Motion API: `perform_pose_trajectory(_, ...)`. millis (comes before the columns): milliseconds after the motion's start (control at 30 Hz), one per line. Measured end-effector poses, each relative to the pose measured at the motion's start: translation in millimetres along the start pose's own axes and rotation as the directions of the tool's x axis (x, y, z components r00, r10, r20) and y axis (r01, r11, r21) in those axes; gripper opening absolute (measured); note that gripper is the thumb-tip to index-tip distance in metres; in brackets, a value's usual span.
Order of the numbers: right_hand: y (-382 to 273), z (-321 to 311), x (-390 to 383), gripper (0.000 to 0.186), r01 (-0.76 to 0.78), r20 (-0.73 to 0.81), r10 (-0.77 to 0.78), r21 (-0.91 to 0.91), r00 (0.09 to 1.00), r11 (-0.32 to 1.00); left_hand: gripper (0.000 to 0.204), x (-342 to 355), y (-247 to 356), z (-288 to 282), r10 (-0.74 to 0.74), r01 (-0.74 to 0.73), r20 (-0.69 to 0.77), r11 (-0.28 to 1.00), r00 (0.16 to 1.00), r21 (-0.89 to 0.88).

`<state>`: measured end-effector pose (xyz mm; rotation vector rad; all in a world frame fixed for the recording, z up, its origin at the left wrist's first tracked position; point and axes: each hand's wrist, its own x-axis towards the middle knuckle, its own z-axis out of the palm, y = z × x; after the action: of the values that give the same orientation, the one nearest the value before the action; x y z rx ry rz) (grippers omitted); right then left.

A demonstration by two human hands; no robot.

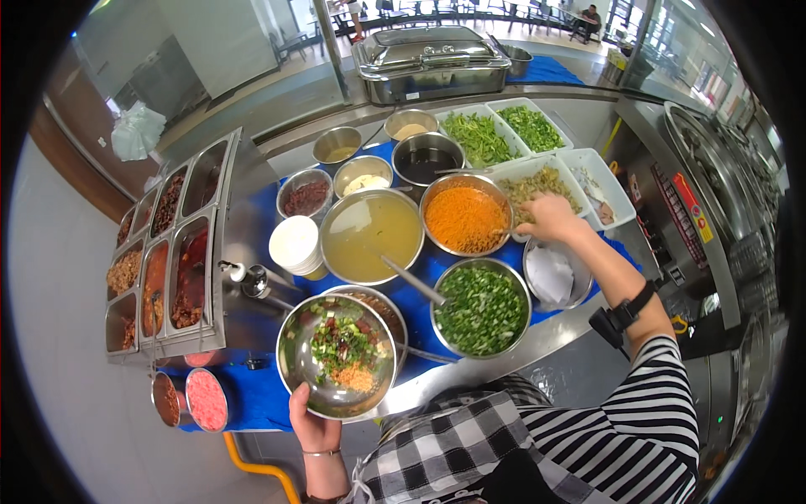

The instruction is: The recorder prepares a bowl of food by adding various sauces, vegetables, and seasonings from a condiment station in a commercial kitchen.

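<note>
My left hand (315, 424) grips the near rim of a shiny metal bowl (290, 370), thumb over the edge. The bowl is tilted and holds chopped scallion (336, 336), dark red bits and a clump of orange crumbs (354, 378). My right hand (550, 218) reaches out to the right side, its fingers closed by the rim of a bowl of orange crumbs (466, 214) and the front of a white tub of chopped yellow-green pickles (541, 185). Whatever those fingers pinch is too small to make out. Just below that hand stands a bowl with a white item (550, 273) in it.
Around them stand a broth bowl (372, 235) with a ladle (411, 280), a scallion bowl (481, 311), dark liquid (428, 160), stacked white paper bowls (294, 242) and tubs of greens (478, 139). Steel sauce pans (191, 269) line the left. A chafing dish (432, 63) sits behind.
</note>
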<state>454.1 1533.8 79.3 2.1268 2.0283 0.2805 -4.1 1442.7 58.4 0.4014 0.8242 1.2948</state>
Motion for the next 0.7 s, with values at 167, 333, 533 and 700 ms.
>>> perform_pose_trajectory(167,58,33,36,0.064,-0.125,0.079,0.097,0.657,0.992,0.744,0.041,24,-45,67,0.014,-0.012,0.03,0.997,0.999,-0.073)
perform_pose_trajectory(333,54,79,105,0.073,-0.217,0.235,0.013,0.876,0.972,0.43,0.037,49,-58,117,-0.02,0.021,0.036,1.0,0.999,-0.019)
perform_pose_trajectory(533,32,88,148,0.048,-0.01,0.048,-0.063,0.867,0.997,0.498,0.035,78,-62,135,0.012,-0.013,0.014,0.999,1.0,0.042)
perform_pose_trajectory(700,33,91,184,0.03,-0.107,0.11,0.041,0.992,0.993,-0.067,0.034,103,-74,144,-0.063,0.064,-0.036,0.998,0.997,0.017)
